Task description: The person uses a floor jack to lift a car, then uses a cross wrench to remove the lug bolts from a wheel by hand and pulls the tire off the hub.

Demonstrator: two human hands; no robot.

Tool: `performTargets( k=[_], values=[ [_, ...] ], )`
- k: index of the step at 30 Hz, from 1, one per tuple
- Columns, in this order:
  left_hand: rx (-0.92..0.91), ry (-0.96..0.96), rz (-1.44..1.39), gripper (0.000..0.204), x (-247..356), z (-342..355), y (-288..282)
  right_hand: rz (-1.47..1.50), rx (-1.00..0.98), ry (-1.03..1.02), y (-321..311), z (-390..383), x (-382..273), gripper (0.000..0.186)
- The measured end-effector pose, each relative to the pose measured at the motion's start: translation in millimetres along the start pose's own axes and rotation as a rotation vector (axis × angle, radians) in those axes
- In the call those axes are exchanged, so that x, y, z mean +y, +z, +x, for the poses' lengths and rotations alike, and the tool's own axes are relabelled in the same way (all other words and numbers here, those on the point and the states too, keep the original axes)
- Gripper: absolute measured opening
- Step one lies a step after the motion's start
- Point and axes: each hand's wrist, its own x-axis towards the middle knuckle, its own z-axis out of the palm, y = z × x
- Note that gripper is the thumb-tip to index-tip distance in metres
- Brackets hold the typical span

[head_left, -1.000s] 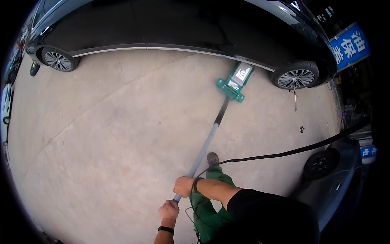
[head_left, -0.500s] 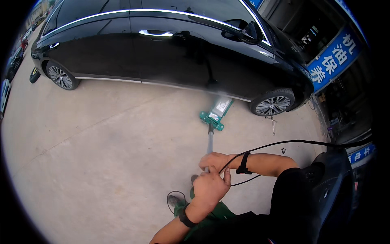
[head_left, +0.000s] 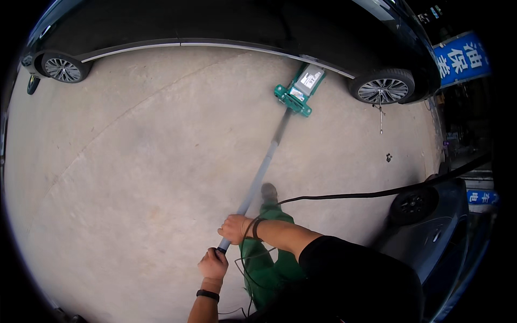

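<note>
1. While both arms reach toward the lower middle of the frame, the right hand (head_left: 234,230) is curled round the long grey handle (head_left: 261,177), its fingers wrapped over the shaft.
2. Just below and to its left, the left hand (head_left: 214,264) is closed in a fist at the handle's near end; neither hand shows a gap in its grip.
3. From there the handle slants up to the green floor jack (head_left: 300,91), right of centre near the top of the frame. The jack's near end lies in the open, while its far end is hidden beneath the black car (head_left: 215,21).
4. As far as progress shows, the jack is in place under the car's side and the handle is in hand. Whether the car's weight is already raised cannot be told.
5. The multi-spoke wheel (head_left: 383,86) at upper right is on the car, not taken off. A wrench (head_left: 381,119) extends downward from beside it, and small dark pieces (head_left: 389,158) lie on the ground below; they are too small to identify.
6. A black cable (head_left: 350,196) crosses from the right edge toward the right wrist.
</note>
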Motion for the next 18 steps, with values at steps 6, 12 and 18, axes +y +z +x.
performTargets(
  k=[6, 12, 18],
  values=[
    [-0.096, -0.223, 0.173, 0.031, 9.7, 3.0, -6.8, 0.134, -0.035, 0.09, 3.3, -1.1, -6.2, 0.021],
    [0.086, 0.066, -0.064, 0.025, 219.1, 13.0, -156.3, 0.175, 0.281, 0.0, -176.8, -128.4, -5.4, 0.02],
    [0.039, 0.337, -0.042, 0.035, 365.3, 59.8, -228.3, 0.152, 0.382, 0.068, -291.0, -221.5, 42.9, 0.026]
  ],
)
